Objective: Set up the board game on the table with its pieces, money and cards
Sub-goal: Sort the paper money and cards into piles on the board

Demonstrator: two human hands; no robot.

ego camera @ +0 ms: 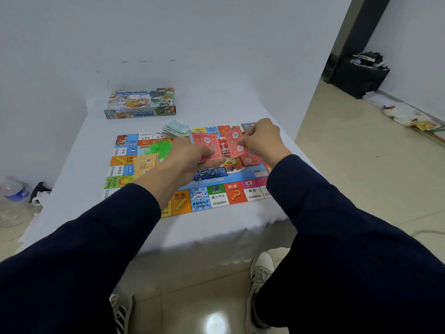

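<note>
left hand [192, 157] gripping red cards [208, 145], right hand [261, 139] pinching one

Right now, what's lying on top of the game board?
On the game board: a pile of green play money, green plastic pieces, orange cards, and red cards held by the left hand and right hand. Hands and cards hide the board's centre.

The left hand [192, 155] is holding red cards [209, 145] over the game board [216, 196] while the right hand [261, 141] is pinching one red card [234, 141].
</note>
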